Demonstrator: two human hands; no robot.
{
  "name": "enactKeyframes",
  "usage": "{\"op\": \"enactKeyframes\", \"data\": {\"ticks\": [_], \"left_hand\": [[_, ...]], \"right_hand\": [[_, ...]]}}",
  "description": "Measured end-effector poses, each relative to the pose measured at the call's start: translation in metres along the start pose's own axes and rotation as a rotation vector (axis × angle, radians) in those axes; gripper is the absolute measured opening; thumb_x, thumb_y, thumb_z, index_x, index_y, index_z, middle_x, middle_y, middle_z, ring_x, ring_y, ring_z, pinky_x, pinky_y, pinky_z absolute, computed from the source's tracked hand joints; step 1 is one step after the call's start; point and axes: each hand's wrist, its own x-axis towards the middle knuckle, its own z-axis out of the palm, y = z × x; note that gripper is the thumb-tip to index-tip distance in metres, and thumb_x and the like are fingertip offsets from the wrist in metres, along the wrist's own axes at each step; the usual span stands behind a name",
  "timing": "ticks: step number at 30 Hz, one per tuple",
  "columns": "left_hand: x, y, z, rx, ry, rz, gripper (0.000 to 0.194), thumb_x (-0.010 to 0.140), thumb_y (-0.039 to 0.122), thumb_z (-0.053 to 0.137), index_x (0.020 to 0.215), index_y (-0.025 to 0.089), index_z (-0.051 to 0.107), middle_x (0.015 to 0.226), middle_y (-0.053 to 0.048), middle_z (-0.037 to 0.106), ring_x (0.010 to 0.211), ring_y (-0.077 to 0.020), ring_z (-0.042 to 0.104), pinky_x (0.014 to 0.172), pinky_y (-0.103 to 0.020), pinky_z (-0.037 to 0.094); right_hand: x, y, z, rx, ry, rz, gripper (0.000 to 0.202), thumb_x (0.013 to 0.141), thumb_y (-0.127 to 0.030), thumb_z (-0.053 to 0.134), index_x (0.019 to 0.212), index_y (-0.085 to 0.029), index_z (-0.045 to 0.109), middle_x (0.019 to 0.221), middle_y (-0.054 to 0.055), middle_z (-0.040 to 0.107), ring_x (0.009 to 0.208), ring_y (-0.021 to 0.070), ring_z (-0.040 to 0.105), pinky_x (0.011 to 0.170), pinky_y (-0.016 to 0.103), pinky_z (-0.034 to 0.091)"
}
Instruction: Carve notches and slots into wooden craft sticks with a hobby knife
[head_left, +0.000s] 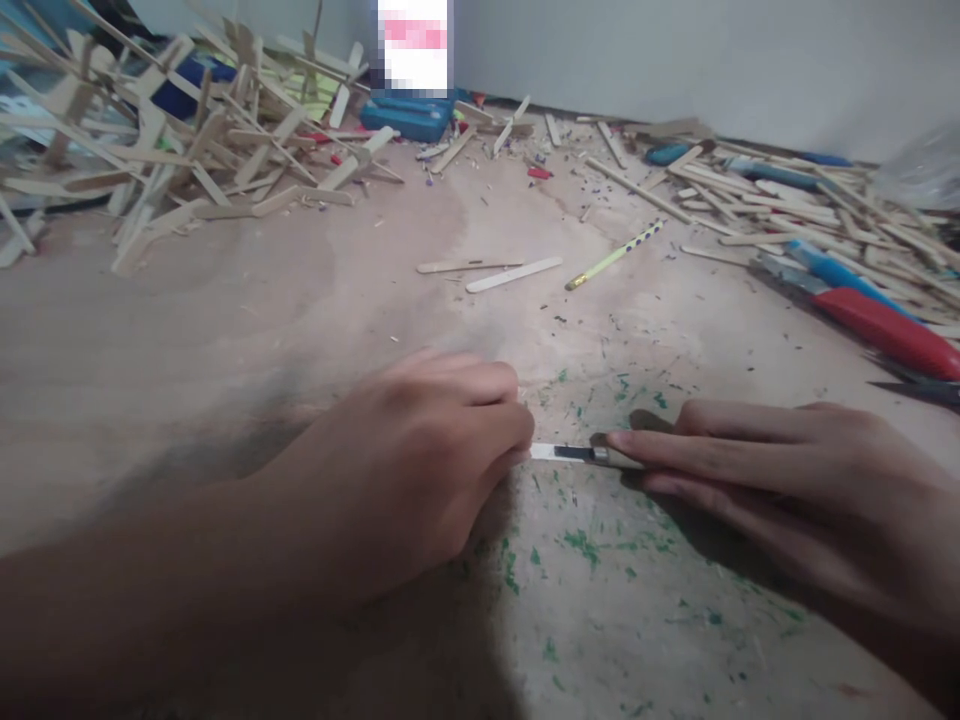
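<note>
My left hand is closed, its fingers pinching the left end of a pale, flat craft stick just above the table. At the other end, the fingertips of my right hand are pressed together on the stick. Between the hands, a small dark strip with a silvery end lies along the stick; its kind I cannot make out. The stick's left end is hidden inside my left hand, which is slightly blurred.
Green flecks mark the wooden table. Beyond the hands lie two craft sticks and a yellow pencil. A pile of joined sticks stands back left. Loose sticks, a red-handled cutter and a dark pointed blade lie right.
</note>
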Motion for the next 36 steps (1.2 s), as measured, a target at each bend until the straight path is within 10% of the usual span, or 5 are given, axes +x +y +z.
{"op": "enactKeyframes", "data": {"ticks": [13, 24, 36], "left_hand": [[0.0, 0.002, -0.002, -0.028, -0.002, -0.006, 0.037, 0.122, 0.005, 0.064, 0.091, 0.018, 0.078, 0.092, 0.0, 0.073, 0.086, -0.0194, 0.066, 0.081, -0.038, 0.047], [0.002, 0.003, -0.005, -0.02, -0.013, 0.004, 0.037, 0.12, 0.004, 0.063, 0.092, 0.019, 0.081, 0.093, -0.001, 0.077, 0.085, -0.0208, 0.069, 0.081, -0.039, 0.049], [-0.001, 0.003, -0.001, 0.028, 0.026, 0.017, 0.04, 0.118, 0.002, 0.06, 0.096, 0.019, 0.088, 0.1, -0.004, 0.087, 0.088, -0.0234, 0.079, 0.086, -0.042, 0.056]], "right_hand": [[0.017, -0.012, -0.005, -0.162, -0.037, -0.089, 0.045, 0.14, -0.039, 0.053, 0.143, -0.018, 0.093, 0.093, 0.002, 0.084, 0.071, 0.0115, 0.083, 0.06, 0.021, 0.059], [0.002, -0.002, -0.006, 0.019, 0.078, 0.097, 0.028, 0.129, -0.044, 0.078, 0.152, -0.043, 0.093, 0.114, 0.0, 0.095, 0.089, 0.0177, 0.09, 0.077, 0.026, 0.073], [-0.001, -0.004, -0.003, 0.003, -0.001, 0.081, 0.04, 0.134, -0.043, 0.067, 0.168, -0.051, 0.085, 0.101, 0.0, 0.083, 0.076, 0.017, 0.081, 0.06, 0.031, 0.058]]}}
